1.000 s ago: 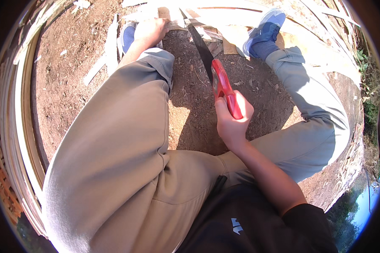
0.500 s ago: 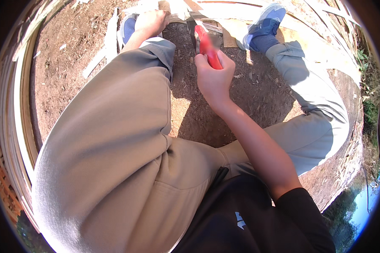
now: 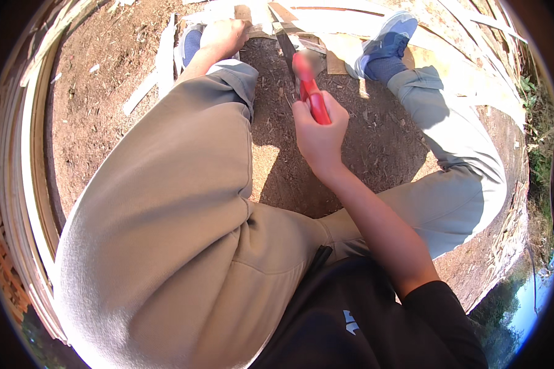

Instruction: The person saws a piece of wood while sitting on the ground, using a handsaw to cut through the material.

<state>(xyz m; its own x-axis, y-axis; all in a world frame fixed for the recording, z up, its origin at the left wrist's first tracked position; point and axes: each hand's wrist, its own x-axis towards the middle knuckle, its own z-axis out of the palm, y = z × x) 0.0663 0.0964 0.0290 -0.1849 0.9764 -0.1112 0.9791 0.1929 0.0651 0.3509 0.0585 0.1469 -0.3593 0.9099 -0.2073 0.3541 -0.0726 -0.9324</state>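
My right hand is closed round the red handle of a handsaw. Its dark metal blade points away from me and crosses a pale wooden board at the far side. My left hand lies beside my left shoe, its fingers bent over the near edge of that board, left of the blade. Some of these fingertips are hidden. A blurred patch covers part of the saw near its handle.
My blue shoes stand on either side of the saw. Long timber strips are stacked at the left rim, with loose offcuts on the dirt. More wood strips lie at the far right, near green plants.
My right hand has drawn the handsaw back toward me and slightly right, so more of the blade shows on the near side. My left hand stays almost where it was on the board.
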